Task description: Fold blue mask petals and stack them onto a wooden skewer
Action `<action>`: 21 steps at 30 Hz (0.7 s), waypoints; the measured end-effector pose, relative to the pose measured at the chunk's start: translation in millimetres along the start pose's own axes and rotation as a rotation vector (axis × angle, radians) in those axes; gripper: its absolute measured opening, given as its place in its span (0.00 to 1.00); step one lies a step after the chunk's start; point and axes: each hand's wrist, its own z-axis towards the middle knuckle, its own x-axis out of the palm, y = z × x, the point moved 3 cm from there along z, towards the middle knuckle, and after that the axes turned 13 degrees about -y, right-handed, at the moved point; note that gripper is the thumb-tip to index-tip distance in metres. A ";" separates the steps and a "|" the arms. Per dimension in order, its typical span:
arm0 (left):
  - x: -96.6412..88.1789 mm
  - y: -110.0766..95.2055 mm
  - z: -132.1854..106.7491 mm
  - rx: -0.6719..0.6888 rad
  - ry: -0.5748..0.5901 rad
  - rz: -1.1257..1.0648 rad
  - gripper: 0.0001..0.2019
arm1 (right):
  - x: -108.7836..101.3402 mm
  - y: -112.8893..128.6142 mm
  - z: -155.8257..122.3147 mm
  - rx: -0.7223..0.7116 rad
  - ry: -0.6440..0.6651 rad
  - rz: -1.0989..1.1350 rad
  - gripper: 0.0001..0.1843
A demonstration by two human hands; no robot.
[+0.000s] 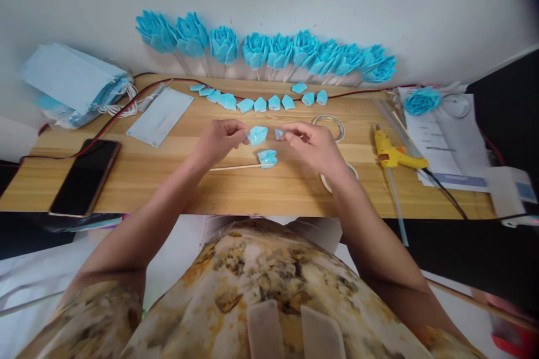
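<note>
My left hand (229, 139) pinches the left edge of a folded blue petal (258, 135), raised over the middle of the table. Just to its right, my right hand (309, 143) grips a small translucent strip that looks like a piece of tape (278, 133) between thumb and fingers. The strip and the petal are apart. Below them on the wood lies a thin stick (233, 168) with a blue flower bud (266, 158) at its right end. A roll of tape (329, 127) lies beyond my right hand, and another roll (352, 171) is partly hidden under that wrist.
Several blue petals (260, 104) form a row behind my hands. Finished blue flowers (255, 50) lean on the wall. A phone (85, 176), a flat mask (160, 115) and a mask stack (78, 81) are left; a yellow glue gun (393, 151) and papers (446, 140) are right.
</note>
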 end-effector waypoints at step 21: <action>36.6 4.0 3.4 0.330 0.145 0.690 0.17 | 14.7 -6.8 -6.5 0.098 0.397 0.132 0.09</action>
